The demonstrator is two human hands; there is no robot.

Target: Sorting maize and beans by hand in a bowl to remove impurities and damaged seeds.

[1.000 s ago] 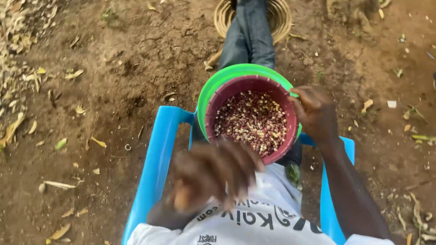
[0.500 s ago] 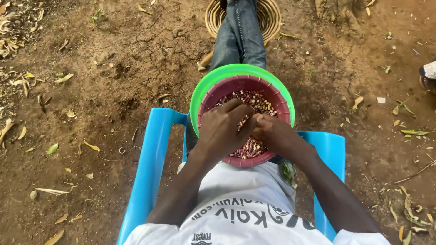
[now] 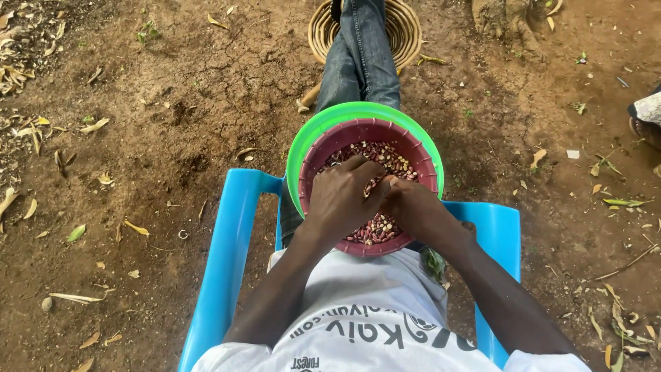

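A maroon bowl (image 3: 323,148) full of speckled red and white beans (image 3: 385,157) rests on my lap, nested in a green basin (image 3: 306,141). Both hands are down in the bowl. My left hand (image 3: 342,198) lies over the beans with its fingers curled, knuckles up. My right hand (image 3: 412,205) meets it at the middle of the bowl, fingertips pinched close to the left hand's. What the fingers hold is hidden. My jeans-clad leg (image 3: 361,58) stretches forward beyond the basin.
I sit on a blue plastic chair (image 3: 231,241) on bare brown earth strewn with dry leaves. A coiled woven ring (image 3: 406,27) lies under my foot ahead. Another person's foot (image 3: 647,110) shows at the right edge.
One second ago my left hand was raised and blurred near my chest and the right gripped the bowl's rim. Both have since dropped into the beans and met in the middle.
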